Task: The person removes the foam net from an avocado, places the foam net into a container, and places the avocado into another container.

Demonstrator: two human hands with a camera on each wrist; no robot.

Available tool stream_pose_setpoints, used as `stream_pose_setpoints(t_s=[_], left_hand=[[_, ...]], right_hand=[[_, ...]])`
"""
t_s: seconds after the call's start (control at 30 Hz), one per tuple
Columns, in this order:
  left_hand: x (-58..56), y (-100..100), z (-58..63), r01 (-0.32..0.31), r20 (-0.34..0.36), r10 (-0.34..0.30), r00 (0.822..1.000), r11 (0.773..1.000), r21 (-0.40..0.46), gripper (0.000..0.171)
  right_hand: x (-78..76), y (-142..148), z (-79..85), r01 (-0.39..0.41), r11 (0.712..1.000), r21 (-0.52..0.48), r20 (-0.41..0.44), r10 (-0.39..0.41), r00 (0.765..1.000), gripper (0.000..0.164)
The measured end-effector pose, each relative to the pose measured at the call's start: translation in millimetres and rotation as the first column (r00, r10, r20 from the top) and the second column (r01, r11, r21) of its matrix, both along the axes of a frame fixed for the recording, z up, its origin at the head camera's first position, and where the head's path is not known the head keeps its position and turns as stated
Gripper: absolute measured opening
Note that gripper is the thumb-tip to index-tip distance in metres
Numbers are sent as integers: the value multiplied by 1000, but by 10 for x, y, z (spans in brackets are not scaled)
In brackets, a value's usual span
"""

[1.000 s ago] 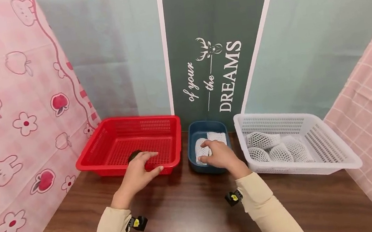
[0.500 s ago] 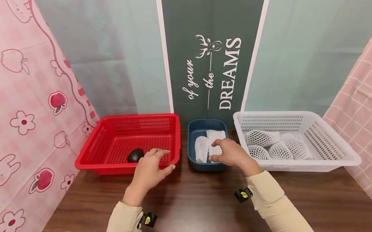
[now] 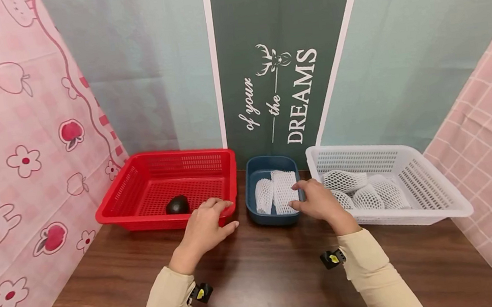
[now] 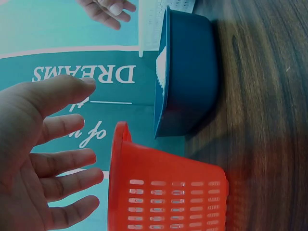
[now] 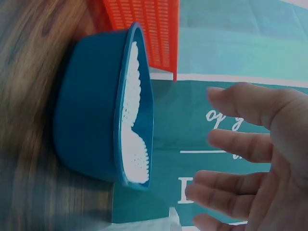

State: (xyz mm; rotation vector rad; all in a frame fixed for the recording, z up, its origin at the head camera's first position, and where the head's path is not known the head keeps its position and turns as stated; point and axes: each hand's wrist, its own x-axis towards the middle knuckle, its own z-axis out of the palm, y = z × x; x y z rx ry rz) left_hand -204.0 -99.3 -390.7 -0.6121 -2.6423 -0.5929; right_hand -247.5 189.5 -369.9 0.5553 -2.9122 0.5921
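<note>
My left hand (image 3: 204, 227) hovers by the front right corner of the red basket (image 3: 118, 221), fingers relaxed and apart, holding nothing. Inside that basket lies one dark, oval fruit that looks like an avocado (image 3: 177, 205). Between the baskets stands a blue bin (image 4: 190, 72) with white foam net sleeves (image 3: 285, 192) in it, two lying side by side. My right hand (image 3: 318, 201) is over the bin's right edge, thumb and fingers spread with nothing between them. The right wrist view shows its fingers (image 5: 240, 144) apart from the bin's rim.
On the right stands a white basket (image 3: 446, 205) with several net-covered pieces (image 3: 368, 198) in its left part. A brown wooden table (image 3: 266, 284) carries all three containers. Printed cloths hang behind and at both sides.
Both hands have shifted right. The left has moved off the dark fruit, which shows whole now. The right has drawn from over the net sleeves to the bin's right edge.
</note>
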Motion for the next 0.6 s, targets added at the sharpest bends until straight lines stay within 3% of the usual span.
stream_pose_setpoints(t_s=[0.2,0.6], left_hand=[[29,47,-9,28,9,-27,1000,1000,-8,45],[71,126,-25,58,-8,-59,998,997,-58,43]], right_hand=[[12,100,-1,24,999,-47,-5,-25,1000,41],[21,293,-14,31,998,-51,4,-31,1000,40]])
